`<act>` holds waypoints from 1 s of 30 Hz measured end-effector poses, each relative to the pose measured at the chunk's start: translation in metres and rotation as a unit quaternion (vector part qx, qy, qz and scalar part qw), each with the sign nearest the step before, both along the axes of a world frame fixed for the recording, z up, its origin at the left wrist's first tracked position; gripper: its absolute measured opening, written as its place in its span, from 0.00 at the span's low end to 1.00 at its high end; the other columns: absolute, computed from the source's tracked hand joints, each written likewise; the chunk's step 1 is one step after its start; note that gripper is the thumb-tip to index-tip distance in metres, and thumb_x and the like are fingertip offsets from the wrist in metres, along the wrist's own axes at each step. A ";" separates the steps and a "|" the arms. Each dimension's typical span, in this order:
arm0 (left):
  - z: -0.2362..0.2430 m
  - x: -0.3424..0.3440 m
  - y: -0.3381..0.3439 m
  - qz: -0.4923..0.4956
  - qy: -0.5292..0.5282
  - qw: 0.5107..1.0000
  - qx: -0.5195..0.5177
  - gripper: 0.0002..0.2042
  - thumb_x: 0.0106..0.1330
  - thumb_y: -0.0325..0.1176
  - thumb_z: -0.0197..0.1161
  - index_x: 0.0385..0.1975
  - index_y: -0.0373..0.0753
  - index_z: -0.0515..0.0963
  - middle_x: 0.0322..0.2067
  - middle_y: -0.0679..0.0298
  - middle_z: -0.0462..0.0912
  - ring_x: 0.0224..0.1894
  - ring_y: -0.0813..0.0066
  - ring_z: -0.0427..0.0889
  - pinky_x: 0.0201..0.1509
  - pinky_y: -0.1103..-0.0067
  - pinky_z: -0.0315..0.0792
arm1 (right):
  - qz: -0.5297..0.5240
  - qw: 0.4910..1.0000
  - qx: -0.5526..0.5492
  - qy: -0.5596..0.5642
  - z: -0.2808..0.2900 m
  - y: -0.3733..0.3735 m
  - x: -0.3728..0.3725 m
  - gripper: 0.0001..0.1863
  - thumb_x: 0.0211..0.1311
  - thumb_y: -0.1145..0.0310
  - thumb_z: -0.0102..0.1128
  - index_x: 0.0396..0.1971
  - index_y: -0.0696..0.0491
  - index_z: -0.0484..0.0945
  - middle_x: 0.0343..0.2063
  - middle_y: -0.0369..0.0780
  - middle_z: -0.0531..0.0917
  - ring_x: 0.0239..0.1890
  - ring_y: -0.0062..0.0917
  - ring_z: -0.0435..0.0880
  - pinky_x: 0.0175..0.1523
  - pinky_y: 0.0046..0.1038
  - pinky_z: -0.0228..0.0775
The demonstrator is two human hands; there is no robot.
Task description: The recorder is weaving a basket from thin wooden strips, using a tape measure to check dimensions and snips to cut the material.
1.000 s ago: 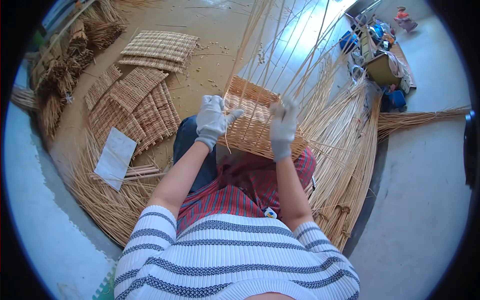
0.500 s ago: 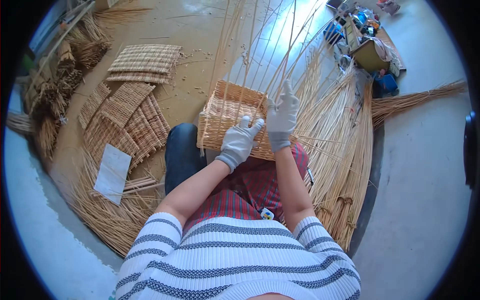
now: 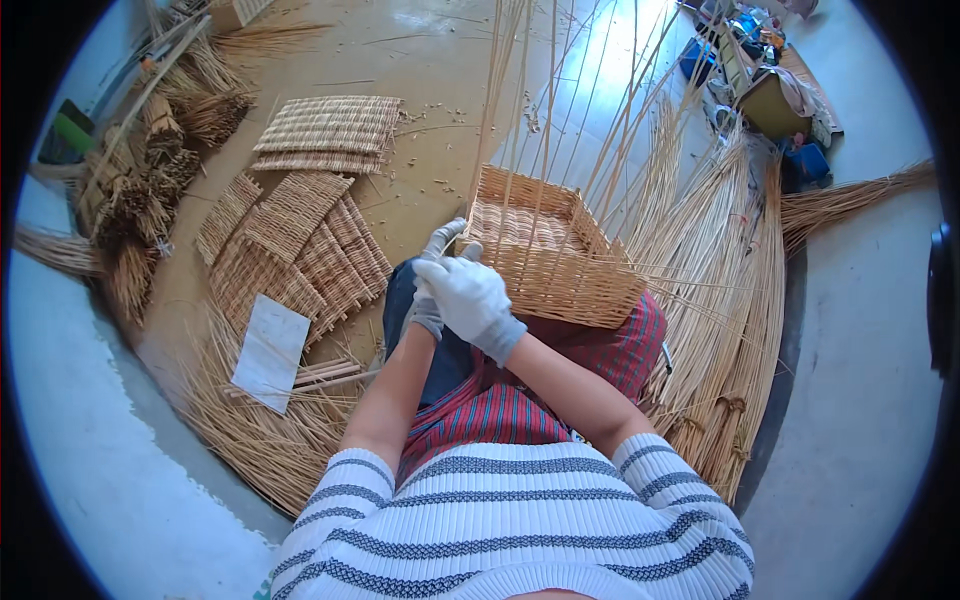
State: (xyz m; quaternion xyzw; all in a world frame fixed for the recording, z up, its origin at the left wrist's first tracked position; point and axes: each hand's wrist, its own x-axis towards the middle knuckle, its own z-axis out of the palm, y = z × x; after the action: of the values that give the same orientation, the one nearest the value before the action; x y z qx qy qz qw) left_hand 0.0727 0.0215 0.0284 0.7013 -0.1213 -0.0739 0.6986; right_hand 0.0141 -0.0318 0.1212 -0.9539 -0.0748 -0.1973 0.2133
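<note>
A rectangular woven basket (image 3: 560, 283) rests tilted on my lap, its far stakes standing up long and uncut. Both my hands wear pale gloves with grey cuffs and meet at its left corner. My left hand (image 3: 440, 242) is bent round that corner, its fingers closed against the weave. Across it lies my right hand (image 3: 470, 300), fingers curled inward to the left; what they pinch is hidden.
Flat woven panels (image 3: 330, 125) lie on the floor at left, with a white sheet (image 3: 270, 350) near them. Long loose strands (image 3: 710, 290) spread along my right side. Straw bundles (image 3: 150, 190) line the left wall. Cluttered furniture (image 3: 775, 105) stands far right.
My right hand has moved from the basket's right side across to its left corner. My left hand has shifted to that corner too. The view has swung left.
</note>
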 end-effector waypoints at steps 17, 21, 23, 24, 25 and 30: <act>0.017 0.024 0.007 -0.027 0.074 0.997 -0.017 0.11 0.63 0.35 0.73 0.39 0.38 0.81 0.40 0.64 0.84 0.41 0.78 0.81 0.48 0.75 0.77 | -0.235 0.830 0.505 -0.018 -0.043 -0.103 -0.006 0.14 0.69 0.64 0.64 0.46 0.58 0.84 0.37 0.39 0.87 0.24 0.15 0.81 0.28 0.18 0.71; 0.014 0.020 0.001 0.032 -0.022 0.997 0.070 0.10 0.66 0.36 0.69 0.43 0.40 0.83 0.37 0.64 0.80 0.39 0.75 0.80 0.46 0.77 0.76 | -0.150 0.980 0.118 -0.064 0.022 -0.093 0.057 0.29 0.67 0.68 0.63 0.67 0.48 0.69 0.50 0.45 0.85 0.54 0.28 0.84 0.52 0.32 0.77; 0.030 0.025 -0.004 -0.013 -0.192 0.975 0.113 0.12 0.65 0.37 0.69 0.45 0.41 0.83 0.36 0.63 0.78 0.37 0.75 0.80 0.45 0.77 0.76 | -0.211 0.953 0.214 -0.042 0.026 -0.106 0.069 0.40 0.66 0.69 0.62 0.75 0.41 0.53 0.43 0.44 0.87 0.45 0.28 0.87 0.50 0.34 0.77; 0.029 0.031 0.003 -0.053 -0.224 0.960 0.159 0.11 0.64 0.35 0.69 0.44 0.42 0.83 0.37 0.63 0.79 0.39 0.74 0.79 0.46 0.77 0.75 | -0.211 0.925 0.314 0.039 0.050 -0.104 0.054 0.45 0.66 0.67 0.61 0.77 0.42 0.45 0.35 0.41 0.88 0.37 0.27 0.86 0.46 0.33 0.77; 0.026 0.029 0.005 -0.043 -0.218 0.962 0.158 0.11 0.64 0.35 0.69 0.44 0.42 0.83 0.37 0.63 0.79 0.39 0.74 0.79 0.46 0.77 0.75 | -0.179 0.926 0.333 0.001 0.034 -0.115 0.039 0.43 0.67 0.69 0.59 0.77 0.43 0.45 0.33 0.40 0.88 0.31 0.23 0.83 0.39 0.30 0.76; 0.051 0.022 -0.006 0.017 -0.206 0.953 0.221 0.12 0.62 0.33 0.69 0.44 0.39 0.83 0.37 0.59 0.81 0.38 0.66 0.79 0.46 0.76 0.73 | -0.201 0.829 0.521 0.024 -0.026 -0.155 -0.066 0.37 0.68 0.83 0.49 0.75 0.48 0.52 0.36 0.39 0.88 0.25 0.13 0.78 0.39 0.23 0.76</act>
State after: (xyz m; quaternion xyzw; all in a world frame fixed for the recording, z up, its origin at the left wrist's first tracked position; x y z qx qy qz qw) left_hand 0.0943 0.0154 0.0791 0.8403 -0.2311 0.0588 0.4869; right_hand -0.0523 -0.1870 0.0947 -0.6997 0.2373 -0.2222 0.6361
